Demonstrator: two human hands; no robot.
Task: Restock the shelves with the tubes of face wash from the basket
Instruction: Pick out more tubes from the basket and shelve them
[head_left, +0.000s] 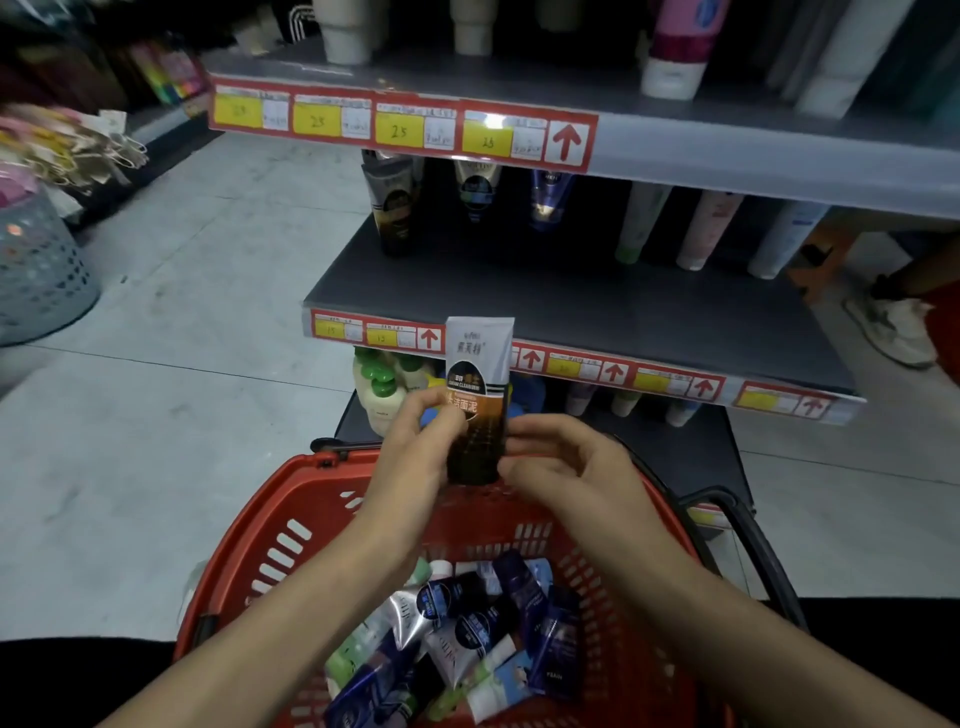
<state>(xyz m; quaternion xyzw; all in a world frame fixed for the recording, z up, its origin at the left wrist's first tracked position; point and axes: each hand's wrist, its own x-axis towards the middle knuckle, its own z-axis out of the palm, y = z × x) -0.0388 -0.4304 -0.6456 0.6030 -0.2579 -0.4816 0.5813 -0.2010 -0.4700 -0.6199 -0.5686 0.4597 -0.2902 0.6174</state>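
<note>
Both hands hold one upright tube of face wash (479, 374), white at the top and brown-black lower down, in front of the middle shelf (571, 301). My left hand (423, 447) pinches its left side and my right hand (561, 462) grips its right side near the bottom. Below them a red basket (291, 525) holds several more tubes (467, 634), blue, white and green. At the back of the middle shelf stand a matching brown tube (395, 208), two darker tubes and several pale ones.
The upper shelf (727, 150) carries more tubes and a strip of red and yellow price tags. Green-capped bottles (379, 389) stand on the lowest shelf. A grey perforated bin (36, 270) is at the left. A person's shoe (893, 327) shows at the right.
</note>
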